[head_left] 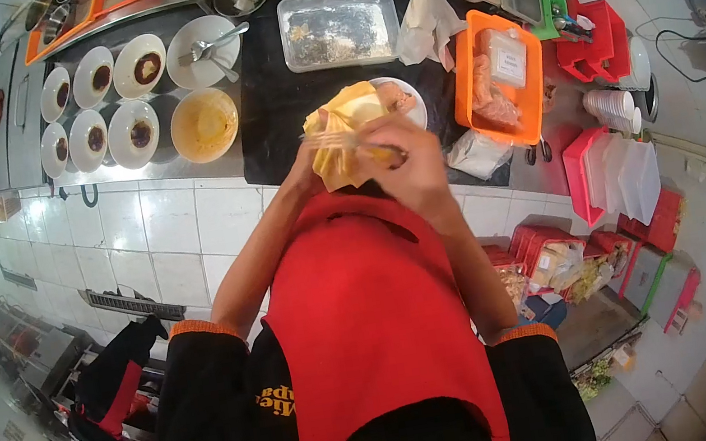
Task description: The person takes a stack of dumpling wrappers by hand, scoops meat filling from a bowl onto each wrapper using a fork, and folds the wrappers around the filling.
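In front of my chest, my left hand [306, 171] is closed on thin yellow dumpling wrappers [345, 105], whose loose edges fan out above it. My right hand [410, 160] grips a metal utensil [336, 140] that looks like a fork, blurred by motion, its tip lying over the wrappers. Just beyond the hands is a white bowl [419, 110] with pinkish minced filling [394, 96] in it, partly covered by the wrappers and my right hand.
Left on the counter are several white bowls [141, 133] with dark sauce and an orange-stained bowl [205, 126]. A clear tray [340, 29] lies ahead. An orange basket [467, 85] with bagged meat stands right. Another person [110, 394] is at lower left.
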Motion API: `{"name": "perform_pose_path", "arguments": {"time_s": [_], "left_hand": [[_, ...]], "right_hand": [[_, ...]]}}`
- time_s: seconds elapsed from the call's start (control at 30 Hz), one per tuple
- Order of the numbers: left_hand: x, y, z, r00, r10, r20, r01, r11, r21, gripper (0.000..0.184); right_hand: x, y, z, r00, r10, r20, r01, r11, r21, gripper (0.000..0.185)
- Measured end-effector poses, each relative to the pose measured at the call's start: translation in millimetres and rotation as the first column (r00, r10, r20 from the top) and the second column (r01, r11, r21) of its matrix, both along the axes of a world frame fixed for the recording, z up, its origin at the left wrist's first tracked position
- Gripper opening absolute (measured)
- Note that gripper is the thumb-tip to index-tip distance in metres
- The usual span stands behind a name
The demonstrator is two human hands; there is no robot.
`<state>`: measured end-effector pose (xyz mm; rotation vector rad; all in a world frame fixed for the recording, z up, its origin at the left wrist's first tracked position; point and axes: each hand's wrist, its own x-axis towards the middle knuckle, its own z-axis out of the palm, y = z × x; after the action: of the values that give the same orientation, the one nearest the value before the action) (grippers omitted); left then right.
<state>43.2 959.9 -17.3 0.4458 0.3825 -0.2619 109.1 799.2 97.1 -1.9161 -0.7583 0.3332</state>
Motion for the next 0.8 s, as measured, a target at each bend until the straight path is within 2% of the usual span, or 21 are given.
{"name": "perform_pose_path", "arguments": {"time_s": [0.03, 0.07, 0.1, 0.13, 0.17, 0.2, 0.23, 0.27, 0.3, 0.37, 0.47, 0.57, 0.67, 0.7, 0.77, 0.8], "left_hand": [[-1.3, 4.9, -20.1, 0.992, -0.026, 0.121, 0.055, 0.97, -0.238, 0.073], [-3.4, 10.2, -35.7, 0.969, -0.02, 0.245, 0.133, 0.881, -0.454, 0.075], [-7.6, 14.6, -43.1, 0.982, -0.004, 0.191, 0.088, 0.896, -0.435, 0.079], [-16.0, 19.3, -51.6, 0.982, -0.003, 0.189, 0.087, 0.896, -0.436, 0.079], [-25.2, 24.8, -64.1, 0.99, 0.001, 0.141, 0.049, 0.934, -0.355, 0.079], [-31.7, 28.4, -71.8, 0.996, 0.011, 0.094, 0.015, 0.963, -0.27, 0.08], [-37.1, 28.8, -73.5, 0.998, 0.046, 0.037, -0.03, 0.933, -0.36, 0.078], [-43.0, 30.7, -81.6, 0.998, 0.047, 0.034, -0.031, 0.932, -0.362, 0.078], [-49.9, 31.8, -93.9, 0.999, 0.037, 0.003, -0.034, 0.941, -0.337, 0.076], [-54.2, 29.7, -107.0, 0.999, 0.031, -0.03, -0.038, 0.948, -0.315, 0.074], [-53.8, 22.7, -113.8, 0.999, -0.04, -0.035, 0.027, 0.943, -0.331, 0.07], [-46.3, 15.6, -109.9, 0.994, -0.092, -0.052, 0.075, 0.962, -0.264, 0.069], [-45.0, 15.6, -105.4, 0.992, -0.092, -0.081, 0.068, 0.963, -0.259, 0.068], [-44.9, 16.8, -107.2, 0.991, -0.103, -0.085, 0.078, 0.962, -0.261, 0.068], [-44.7, 16.4, -113.2, 0.988, -0.125, -0.088, 0.097, 0.958, -0.268, 0.068], [-44.6, 17.7, -116.9, 0.991, -0.126, -0.053, 0.106, 0.955, -0.276, 0.068]], "right_hand": [[-7.7, 7.0, 7.1, 0.999, 0.044, -0.02, -0.044, 0.999, 0.02, 0.027], [-9.4, 4.4, 10.5, 0.999, 0.042, -0.023, -0.042, 0.999, 0.02, 0.027], [-9.0, -1.4, 13.0, 0.963, 0.076, -0.257, -0.092, 0.995, -0.048, 0.03], [-6.8, -6.9, 14.3, 0.875, 0.09, -0.476, -0.157, 0.982, -0.102, 0.033], [-4.1, -13.2, 8.0, 0.87, 0.014, -0.492, -0.054, 0.996, -0.069, 0.03], [2.2, -24.2, -4.1, 0.871, 0.013, -0.491, -0.054, 0.996, -0.07, 0.03], [10.2, -38.8, -20.9, 0.936, -0.075, -0.344, 0.029, 0.99, -0.138, 0.028], [15.9, -52.6, -37.9, 0.97, -0.156, -0.184, 0.12, 0.974, -0.191, 0.025], [18.8, -67.0, -56.8, 0.97, -0.156, -0.186, 0.12, 0.974, -0.194, 0.025], [22.0, -82.0, -78.2, 0.986, -0.138, 0.096, 0.168, 0.828, -0.535, 0.021], [10.1, -71.6, -89.9, 0.982, -0.092, 0.167, 0.176, 0.773, -0.609, 0.011], [5.2, -68.3, -93.6, 0.983, -0.051, 0.178, 0.156, 0.74, -0.654, 0.011], [15.3, -71.8, -66.3, 0.993, -0.006, 0.116, 0.079, 0.767, -0.637, 0.009], [16.4, -70.8, -75.4, 0.993, -0.009, 0.116, 0.081, 0.766, -0.638, 0.009], [19.4, -64.2, -91.6, 0.97, -0.019, 0.244, 0.169, 0.773, -0.612, 0.012], [19.4, -64.8, -87.9, 0.969, -0.022, 0.245, 0.173, 0.771, -0.613, 0.012]]}}
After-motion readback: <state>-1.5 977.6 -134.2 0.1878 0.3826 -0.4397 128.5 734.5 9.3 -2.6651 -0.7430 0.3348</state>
